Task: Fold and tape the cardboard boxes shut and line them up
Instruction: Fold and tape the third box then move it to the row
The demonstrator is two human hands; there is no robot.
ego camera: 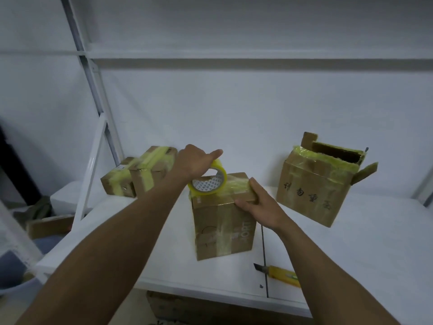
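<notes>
free: gaps flanking middle box [222, 226] | blocked: open box [314, 195] right, 2 taped boxes [143, 177] left

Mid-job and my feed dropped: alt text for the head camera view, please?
The left hand holds a tape roll on the middle box while the right hand grips its top edge. On the white table, two taped boxes sit left, an open box right, a yellow knife in front.
</notes>
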